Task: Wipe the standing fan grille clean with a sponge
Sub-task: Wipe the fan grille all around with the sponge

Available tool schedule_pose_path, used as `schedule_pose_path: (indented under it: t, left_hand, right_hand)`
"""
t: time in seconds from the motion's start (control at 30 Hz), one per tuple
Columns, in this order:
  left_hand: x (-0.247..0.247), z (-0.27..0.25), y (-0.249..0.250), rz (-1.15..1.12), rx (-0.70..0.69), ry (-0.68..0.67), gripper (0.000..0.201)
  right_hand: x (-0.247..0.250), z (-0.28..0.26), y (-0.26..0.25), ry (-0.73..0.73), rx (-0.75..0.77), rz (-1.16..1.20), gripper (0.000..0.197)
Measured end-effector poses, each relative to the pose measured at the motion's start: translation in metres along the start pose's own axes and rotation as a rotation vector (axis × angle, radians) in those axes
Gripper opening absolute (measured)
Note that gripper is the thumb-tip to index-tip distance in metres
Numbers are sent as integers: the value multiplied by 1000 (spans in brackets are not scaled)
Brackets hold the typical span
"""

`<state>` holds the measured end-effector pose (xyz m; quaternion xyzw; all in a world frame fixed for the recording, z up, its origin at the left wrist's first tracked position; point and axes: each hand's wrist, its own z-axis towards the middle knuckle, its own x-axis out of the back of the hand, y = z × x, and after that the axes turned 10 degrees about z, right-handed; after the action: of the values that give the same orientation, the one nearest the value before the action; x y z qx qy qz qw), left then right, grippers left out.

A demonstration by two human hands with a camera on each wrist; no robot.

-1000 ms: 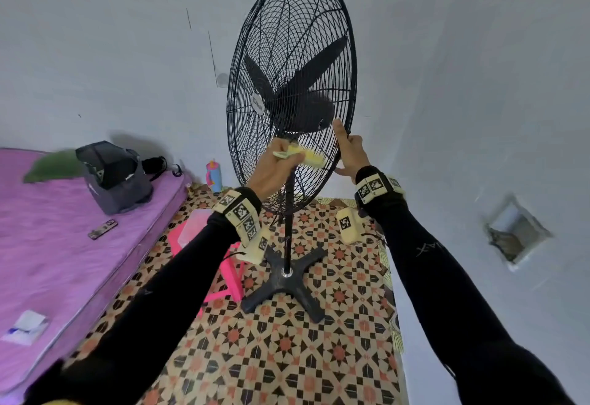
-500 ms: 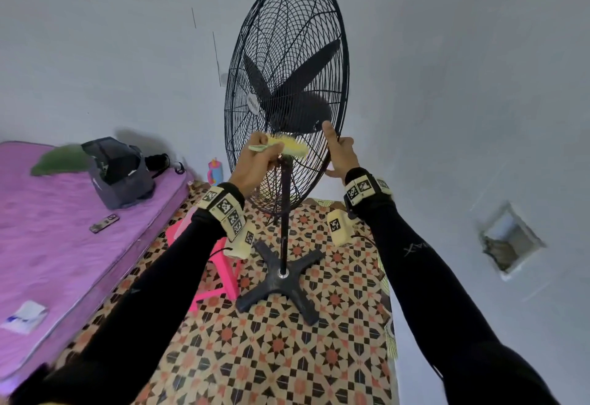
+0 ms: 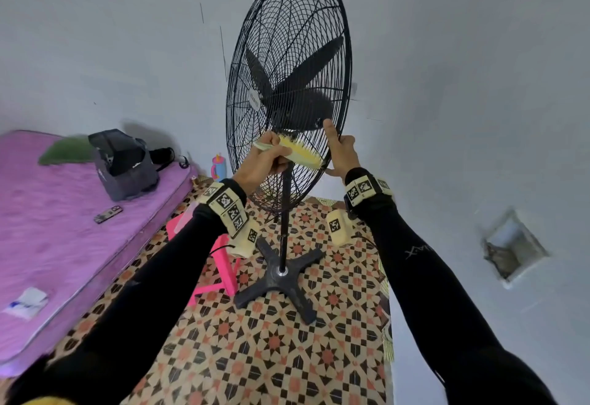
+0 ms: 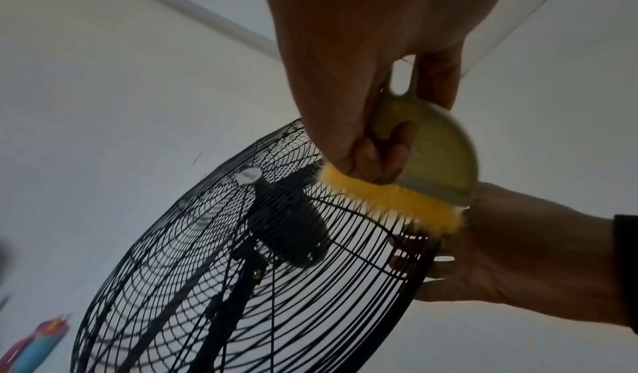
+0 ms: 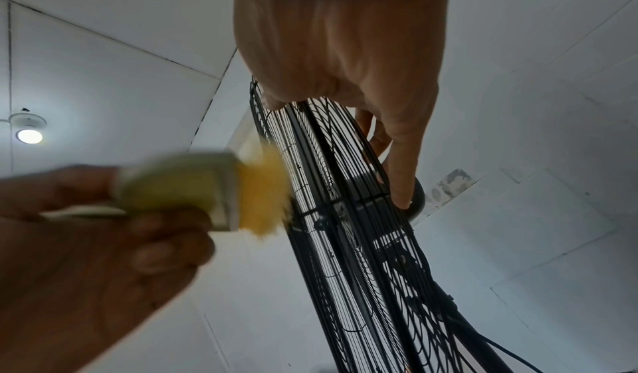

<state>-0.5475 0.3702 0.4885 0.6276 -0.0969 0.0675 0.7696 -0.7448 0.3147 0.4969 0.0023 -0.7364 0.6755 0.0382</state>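
Observation:
A black standing fan's round wire grille (image 3: 287, 21) faces left in front of me. My left hand (image 3: 265, 165) grips a pale green scrubbing brush (image 3: 301, 153) by its handle. Its yellow bristles (image 4: 390, 196) press on the grille wires (image 4: 207, 283) just below the motor, near the right rim. My right hand (image 3: 341, 152) holds that rim. The thumb lies on the front and the fingers (image 5: 400, 160) reach along the rear grille (image 5: 345, 242). The brush (image 5: 193, 188) is blurred in the right wrist view.
The fan's cross-shaped base (image 3: 281, 280) stands on a patterned floor mat. A pink stool (image 3: 220, 261) is left of the pole. A purple mattress (image 3: 48, 229) with a dark bag (image 3: 124, 165) fills the left. The white wall with a recess (image 3: 510, 245) is close on the right.
The brush has shifted slightly up and back down over the lower grille wires. My right hand has kept its hold on the rim.

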Motion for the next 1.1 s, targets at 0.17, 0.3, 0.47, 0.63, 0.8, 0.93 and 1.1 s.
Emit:
schedule_pose_path:
  t: [0.17,0.3,0.47,0.63,0.8,0.93,1.1]
  left_hand:
    - [20,21,-18,-29,-6,157,30]
    - [34,42,-24,-118,-16,96,27]
    - [54,73,-25,-183,-49,72,37]
    - [94,114,-42,-202,-136,92,10]
    - [132,161,-43,-230,-188,74,20]
    - [140,189,-52,-193,-117,-48,32]
    - [141,189,-84,35,-171,-187,50]
  right_hand:
    - [6,0,0,-1,-18,23,82]
    - [4,2,-3,31,-34,53,81]
    - [-21,13,-28,275,200,-14,90]
    - [-53,30,-65,621,414,-43,75]
    - [-68,44,-79,769,455,-152,81]
    - [-71,45,-72,869,489,-198,68]
    - [-67,41,-66,942,487,-259,64]
